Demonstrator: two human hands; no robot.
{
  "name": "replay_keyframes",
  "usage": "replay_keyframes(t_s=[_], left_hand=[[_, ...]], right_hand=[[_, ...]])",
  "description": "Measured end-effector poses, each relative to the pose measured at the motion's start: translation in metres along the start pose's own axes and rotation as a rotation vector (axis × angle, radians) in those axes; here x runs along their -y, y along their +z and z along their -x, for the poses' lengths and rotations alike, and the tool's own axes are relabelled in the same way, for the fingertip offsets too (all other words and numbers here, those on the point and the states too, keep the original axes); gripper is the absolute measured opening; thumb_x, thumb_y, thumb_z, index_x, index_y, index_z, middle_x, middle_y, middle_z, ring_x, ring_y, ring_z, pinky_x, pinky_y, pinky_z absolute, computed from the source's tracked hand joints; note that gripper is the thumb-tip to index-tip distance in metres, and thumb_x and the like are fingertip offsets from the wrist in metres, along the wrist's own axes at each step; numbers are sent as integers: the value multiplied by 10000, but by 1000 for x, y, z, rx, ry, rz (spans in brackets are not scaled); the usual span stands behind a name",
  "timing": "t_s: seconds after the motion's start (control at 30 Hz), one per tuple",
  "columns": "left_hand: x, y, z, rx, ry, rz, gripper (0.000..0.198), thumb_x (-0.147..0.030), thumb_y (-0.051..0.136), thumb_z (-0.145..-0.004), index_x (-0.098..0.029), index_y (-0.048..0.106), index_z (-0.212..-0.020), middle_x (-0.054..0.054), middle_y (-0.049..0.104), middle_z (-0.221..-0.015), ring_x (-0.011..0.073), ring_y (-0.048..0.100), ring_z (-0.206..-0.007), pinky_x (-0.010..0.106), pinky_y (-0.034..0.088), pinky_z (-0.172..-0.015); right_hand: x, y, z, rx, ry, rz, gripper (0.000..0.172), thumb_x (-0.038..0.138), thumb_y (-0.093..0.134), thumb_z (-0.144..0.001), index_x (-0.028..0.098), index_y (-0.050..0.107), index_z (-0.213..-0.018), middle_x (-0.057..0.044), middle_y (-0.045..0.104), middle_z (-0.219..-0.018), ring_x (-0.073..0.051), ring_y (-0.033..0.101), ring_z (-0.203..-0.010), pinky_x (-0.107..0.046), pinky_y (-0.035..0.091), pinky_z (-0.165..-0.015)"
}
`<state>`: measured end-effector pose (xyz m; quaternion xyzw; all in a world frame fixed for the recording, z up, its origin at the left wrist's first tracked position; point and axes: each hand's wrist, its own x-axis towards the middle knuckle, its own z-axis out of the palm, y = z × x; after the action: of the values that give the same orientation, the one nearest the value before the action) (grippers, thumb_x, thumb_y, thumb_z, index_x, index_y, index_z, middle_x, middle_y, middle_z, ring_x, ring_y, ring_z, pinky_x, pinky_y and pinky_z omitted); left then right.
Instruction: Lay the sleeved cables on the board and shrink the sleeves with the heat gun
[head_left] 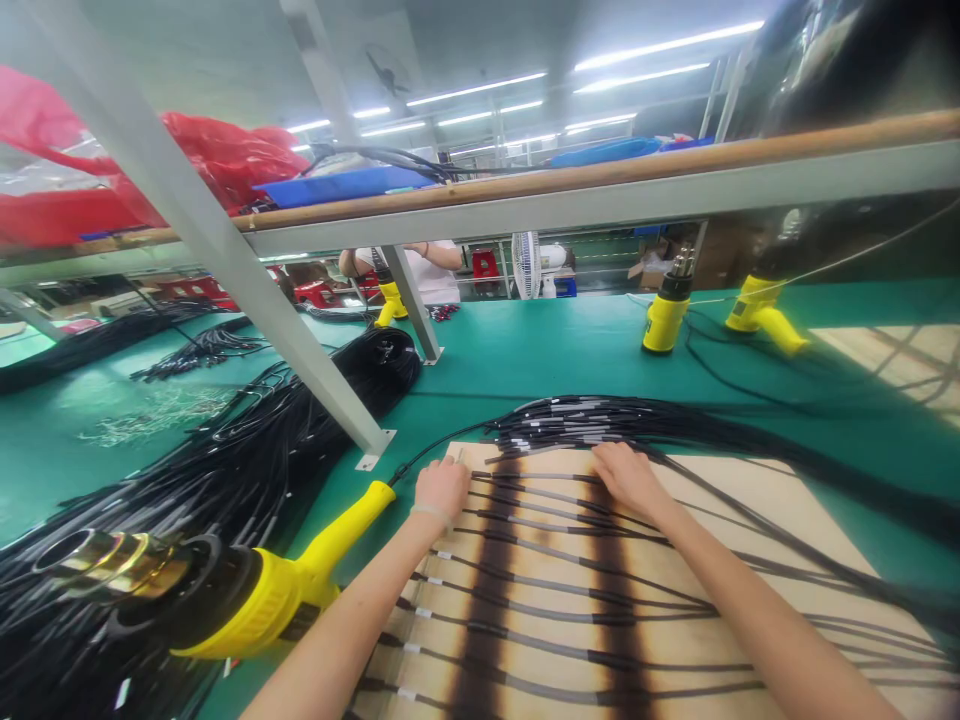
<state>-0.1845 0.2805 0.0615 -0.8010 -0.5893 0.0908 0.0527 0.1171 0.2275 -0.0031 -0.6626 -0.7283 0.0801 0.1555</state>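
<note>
Black cables [525, 580] lie in rows across a wooden board [750, 510] marked with two dark scorched stripes. My left hand [442, 487] rests at the board's far left corner, fingers curled down on the cable ends. Near the board's far edge my right hand [626, 475] presses on the cables, its fingers bent over them. A bundle of cable ends with grey sleeves [570, 415] lies just beyond both hands. A yellow and black heat gun [225, 590] lies on its side to my left, its metal nozzle pointing left.
A big pile of black cables [225, 450] covers the green table [540, 350] on the left. A slanted grey frame post [300, 350] stands there. Two more yellow heat guns [664, 315] stand at the back right. A person in white [427, 265] sits beyond a shelf.
</note>
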Motion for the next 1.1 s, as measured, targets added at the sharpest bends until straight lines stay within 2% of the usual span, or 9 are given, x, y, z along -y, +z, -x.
replay_keyframes(t_s=[0.13,0.23,0.37,0.5,0.57,0.63,0.77,0.97,1.1], left_hand=[[-8,-5,-2,-15,111,37,358,-270,320,-913,-194,665,-858,102,595,-1009,241,515,-1029,343,421,-793],[-14,-3,-11,33,186,69,290,-227,390,-880,-229,679,-902,83,610,-994,228,531,-1020,335,425,-794],[-16,0,-23,79,226,84,296,-150,447,-824,-246,666,-999,80,625,-1006,232,551,-1016,342,425,-824],[-15,1,-28,90,274,76,250,-139,468,-805,-211,669,-936,81,634,-973,241,558,-1005,351,418,-827],[-15,1,-28,77,300,68,247,-121,462,-802,-194,659,-929,91,624,-976,246,556,-999,368,404,-837],[-15,0,-26,59,314,62,256,-105,445,-804,-185,649,-938,99,610,-985,249,555,-987,387,390,-842],[-7,-2,-21,23,293,67,260,-113,396,-836,-187,632,-917,97,588,-987,242,542,-979,395,378,-830],[23,-5,-20,-15,182,87,253,-121,397,-836,-188,636,-886,87,572,-956,243,545,-949,400,389,-802],[34,-3,-20,-18,144,124,276,-135,407,-839,-213,660,-917,77,572,-947,230,556,-925,373,419,-777]], right_hand=[[-3,-2,18,15,-86,-64,134,246,480,-873,178,569,-947,-82,548,-1003,-231,466,-973,-339,389,-806],[-7,0,24,30,-137,-114,73,175,490,-840,165,553,-877,-77,536,-929,-215,478,-908,-329,400,-791],[-8,2,25,27,-175,-176,103,120,421,-842,167,500,-797,-61,524,-850,-193,484,-819,-315,409,-747],[-6,4,26,16,-167,-227,58,152,445,-839,162,492,-872,-66,536,-873,-194,499,-821,-314,420,-729],[-6,7,25,18,-171,-245,126,175,478,-829,162,496,-954,-68,547,-917,-196,511,-844,-316,425,-740],[-5,11,23,27,-194,-252,118,177,472,-832,175,515,-941,-61,555,-916,-198,516,-851,-323,420,-754],[-4,17,22,21,-212,-260,111,179,404,-855,187,508,-816,-53,543,-846,-200,510,-795,-332,415,-727],[-5,13,29,-26,-183,-302,116,211,344,-871,195,454,-839,-61,527,-852,-199,509,-778,-338,425,-700],[-6,16,27,-39,-187,-329,113,228,349,-865,200,455,-840,-55,531,-834,-193,514,-760,-330,436,-683]])
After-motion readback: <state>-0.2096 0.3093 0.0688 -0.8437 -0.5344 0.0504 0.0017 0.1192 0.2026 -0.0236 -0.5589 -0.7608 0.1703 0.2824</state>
